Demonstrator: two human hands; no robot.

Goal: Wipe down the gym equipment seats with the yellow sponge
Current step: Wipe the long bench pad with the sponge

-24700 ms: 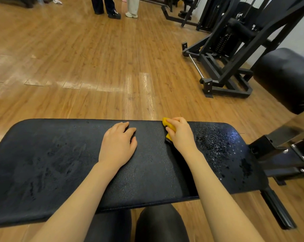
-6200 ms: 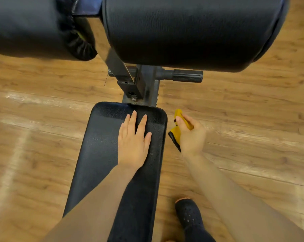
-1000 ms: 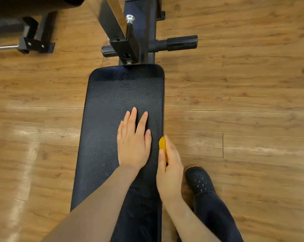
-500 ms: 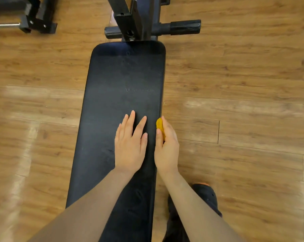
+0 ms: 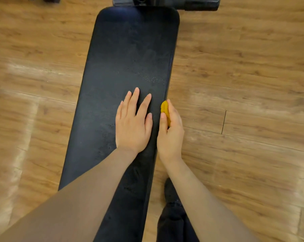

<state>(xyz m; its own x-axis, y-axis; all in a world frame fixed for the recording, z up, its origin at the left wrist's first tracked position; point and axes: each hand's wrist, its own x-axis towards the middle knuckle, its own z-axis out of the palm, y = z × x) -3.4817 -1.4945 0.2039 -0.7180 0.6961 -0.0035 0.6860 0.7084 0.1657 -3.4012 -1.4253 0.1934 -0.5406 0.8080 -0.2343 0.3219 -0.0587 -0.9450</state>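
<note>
A long black padded bench seat (image 5: 123,67) runs away from me down the middle of the view. My left hand (image 5: 132,123) lies flat on its right half, fingers spread, holding nothing. My right hand (image 5: 170,135) is against the seat's right side edge, gripping the yellow sponge (image 5: 165,109) between thumb and fingers. Only the sponge's upper end shows; it is pressed to the edge of the pad. Small damp specks show on the pad just ahead of my left hand.
The bench's black metal frame and a foam roller bar (image 5: 191,4) sit at the far end. Wooden plank floor (image 5: 243,75) lies on both sides. My dark trouser leg and shoe (image 5: 172,203) stand on the floor right of the bench.
The view has slid back along the bench, so the frame end sits higher in the picture. Both hands keep their positions on the pad and its right edge, with the sponge still held.
</note>
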